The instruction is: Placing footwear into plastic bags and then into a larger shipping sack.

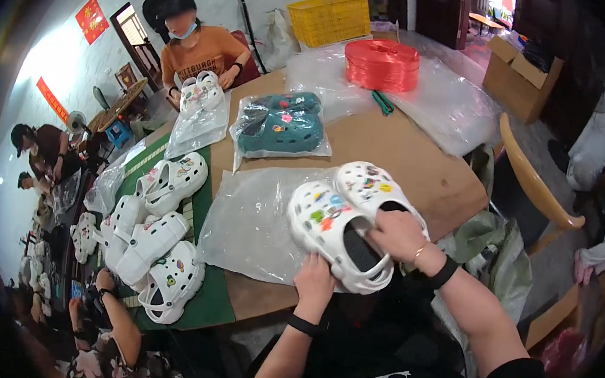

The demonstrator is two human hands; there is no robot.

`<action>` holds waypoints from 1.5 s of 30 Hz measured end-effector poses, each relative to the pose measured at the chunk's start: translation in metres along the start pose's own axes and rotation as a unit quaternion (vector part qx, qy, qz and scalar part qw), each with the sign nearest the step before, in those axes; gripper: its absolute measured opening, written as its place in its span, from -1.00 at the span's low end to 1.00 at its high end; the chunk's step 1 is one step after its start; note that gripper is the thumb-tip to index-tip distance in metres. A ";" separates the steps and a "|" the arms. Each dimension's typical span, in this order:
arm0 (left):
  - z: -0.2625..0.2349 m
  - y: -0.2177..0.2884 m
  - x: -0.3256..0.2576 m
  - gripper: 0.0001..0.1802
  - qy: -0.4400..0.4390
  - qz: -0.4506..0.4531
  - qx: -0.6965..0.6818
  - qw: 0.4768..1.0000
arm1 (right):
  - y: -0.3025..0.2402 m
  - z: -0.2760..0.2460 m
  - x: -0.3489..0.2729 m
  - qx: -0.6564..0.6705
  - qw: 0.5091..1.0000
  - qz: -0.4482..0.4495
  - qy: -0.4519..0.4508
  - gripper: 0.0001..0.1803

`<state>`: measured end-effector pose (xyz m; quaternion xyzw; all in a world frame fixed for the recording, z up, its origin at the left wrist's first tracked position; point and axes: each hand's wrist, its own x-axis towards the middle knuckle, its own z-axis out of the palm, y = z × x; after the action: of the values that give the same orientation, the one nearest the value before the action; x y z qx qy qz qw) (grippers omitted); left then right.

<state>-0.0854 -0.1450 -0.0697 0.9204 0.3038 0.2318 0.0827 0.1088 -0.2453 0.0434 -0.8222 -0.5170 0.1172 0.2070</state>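
Right hand (398,238): grasping white clogs (322,222)
Left hand (314,281): at bag (243,220), grip unclear
Table (399,140): brown (green leftward)
Wall (57,59): pale, red hangings (92,20)

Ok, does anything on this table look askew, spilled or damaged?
Nothing looks spilled or damaged. The jumbled heap of white perforated clogs at the left of the brown-and-green tabletop looks untidiest: they overlap at different angles, unlike the bagged teal perforated clogs.

Txt (199,69) on orng tee (207,48), red sign (92,20)
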 end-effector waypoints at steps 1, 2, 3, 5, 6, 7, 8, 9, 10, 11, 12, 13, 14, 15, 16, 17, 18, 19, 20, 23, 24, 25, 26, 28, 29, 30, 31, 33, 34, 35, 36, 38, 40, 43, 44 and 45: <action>-0.011 0.011 0.004 -0.61 -0.009 -0.008 -0.009 1.000 | 0.016 0.001 0.000 -0.030 0.999 0.020 0.009 -0.69; -0.009 0.012 0.007 -0.61 -0.005 -0.013 -0.016 1.000 | 0.030 -0.001 0.000 -0.044 0.997 0.055 0.024 -0.68; -0.009 0.010 0.007 -0.62 0.003 -0.012 -0.015 1.000 | 0.036 -0.005 -0.002 -0.054 0.997 0.046 0.037 -0.68; -0.007 0.006 0.005 -0.72 0.020 -0.022 -0.017 0.999 | 0.040 -0.011 -0.005 -0.076 0.995 0.051 0.031 -0.66; -0.005 -0.001 0.006 -0.72 0.025 -0.028 -0.022 0.999 | 0.036 -0.011 -0.006 -0.083 0.995 0.046 0.029 -0.66; -0.002 -0.007 0.006 -0.75 0.014 -0.056 -0.040 0.998 | 0.032 -0.009 -0.007 -0.092 0.994 0.050 0.035 -0.67; -0.001 -0.010 0.006 -0.78 0.002 -0.084 -0.058 0.995 | 0.030 -0.009 -0.007 -0.100 0.993 0.053 0.040 -0.67; -0.005 -0.009 0.005 -0.84 -0.010 -0.106 -0.087 0.991 | 0.031 -0.008 -0.007 -0.096 0.993 0.061 0.033 -0.67; -0.002 -0.011 0.004 -0.84 -0.009 -0.109 -0.090 0.990 | 0.031 -0.007 -0.007 -0.100 0.993 0.059 0.031 -0.67; 0.003 -0.014 0.004 -0.85 0.006 -0.145 -0.115 0.983 | 0.031 -0.007 -0.007 -0.092 0.993 0.069 0.041 -0.67; 0.005 -0.014 0.006 -0.86 0.023 -0.178 -0.142 0.973 | 0.032 -0.009 -0.008 -0.085 0.992 0.079 0.054 -0.67; 0.004 -0.014 0.007 -0.86 0.024 -0.180 -0.144 0.973 | 0.038 -0.008 -0.008 -0.087 0.991 0.088 0.056 -0.65; 0.003 -0.013 0.009 -0.87 0.046 -0.213 -0.190 0.957 | 0.044 -0.008 -0.008 -0.090 0.990 0.087 0.057 -0.65; 0.001 -0.012 0.009 -0.88 0.069 -0.247 -0.234 0.938 | 0.047 -0.009 -0.008 -0.087 0.991 0.083 0.053 -0.63; 0.001 -0.011 0.009 -0.88 0.072 -0.249 -0.235 0.937 | 0.047 -0.011 -0.008 -0.083 0.992 0.079 0.050 -0.61; 0.003 -0.011 0.008 -0.88 0.105 -0.247 -0.248 0.931 | 0.045 -0.013 -0.010 -0.085 0.992 0.079 0.049 -0.61; 0.004 -0.013 0.009 -0.88 0.138 -0.244 -0.259 0.924 | 0.041 -0.015 -0.011 -0.085 0.992 0.075 0.050 -0.61; 0.006 -0.015 0.007 -0.88 0.142 -0.244 -0.258 0.924 | 0.038 -0.016 -0.013 -0.084 0.994 0.057 0.035 -0.62; 0.009 -0.016 0.005 -0.88 0.152 -0.244 -0.267 0.920 | 0.034 -0.017 -0.016 -0.084 0.995 0.040 0.021 -0.63; 0.003 -0.014 0.007 -0.88 0.148 -0.235 -0.246 0.929 | 0.021 -0.025 -0.031 -0.049 0.998 -0.007 0.026 -0.64; 0.000 -0.010 0.005 -0.88 0.124 -0.221 -0.221 0.942 | 0.013 -0.031 -0.039 -0.044 0.999 -0.016 0.017 -0.64; 0.000 -0.009 0.006 -0.87 0.088 -0.226 -0.238 0.940 | 0.005 -0.036 -0.046 -0.044 0.999 -0.013 0.014 -0.64; -0.002 -0.007 0.003 -0.87 0.084 -0.228 -0.239 0.940 | -0.002 -0.040 -0.052 -0.056 0.998 -0.035 0.002 -0.64; -0.008 -0.003 0.004 -0.88 0.074 -0.214 -0.186 0.956 | 0.003 -0.035 -0.056 -0.087 0.991 -0.105 0.009 -0.67; -0.001 -0.008 0.001 -0.90 0.109 -0.204 -0.206 0.951 | 0.000 -0.035 -0.057 -0.101 0.990 -0.095 -0.003 -0.68; 0.002 -0.011 0.000 -0.90 0.108 -0.203 -0.207 0.951 | -0.003 -0.035 -0.059 -0.115 0.990 -0.084 -0.016 -0.69; 0.003 -0.013 -0.001 -0.91 0.150 -0.235 -0.278 0.919 | 0.000 -0.033 -0.058 -0.115 0.990 -0.083 -0.017 -0.69; 0.002 -0.016 -0.001 -0.90 0.208 -0.252 -0.323 0.888 | 0.010 -0.028 -0.057 -0.158 0.986 -0.039 -0.035 -0.70; 0.001 -0.013 -0.002 -0.90 0.208 -0.253 -0.324 0.887 | 0.016 -0.027 -0.060 -0.160 0.986 -0.038 -0.035 -0.70; -0.002 -0.008 -0.004 -0.91 0.189 -0.232 -0.310 0.902 | 0.022 -0.025 -0.063 -0.145 0.989 -0.039 -0.020 -0.70; -0.004 -0.005 -0.005 -0.91 0.172 -0.212 -0.295 0.916 | 0.026 -0.023 -0.065 -0.129 0.991 -0.042 -0.005 -0.71; -0.005 -0.002 -0.004 -0.91 0.170 -0.201 -0.291 0.920 | 0.027 -0.020 -0.067 -0.136 0.990 -0.045 -0.001 -0.71; -0.008 -0.001 -0.006 -0.91 0.165 -0.192 -0.282 0.925 | 0.012 -0.022 -0.070 -0.140 0.988 -0.060 0.010 -0.72; -0.014 0.002 -0.004 -0.91 0.161 -0.170 -0.270 0.934 | -0.014 -0.033 -0.074 -0.140 0.986 -0.092 0.008 -0.73; -0.020 0.002 -0.003 -0.92 0.179 -0.180 -0.280 0.926 | -0.017 -0.034 -0.074 -0.148 0.983 -0.107 0.005 -0.74; -0.025 0.003 -0.002 -0.92 0.195 -0.188 -0.293 0.917 | -0.018 -0.035 -0.073 -0.159 0.981 -0.110 0.003 -0.74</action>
<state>-0.0970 -0.1487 -0.0479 0.7170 0.4000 0.4659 0.3300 0.0766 -0.3112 0.0809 -0.7833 -0.6156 0.0071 0.0868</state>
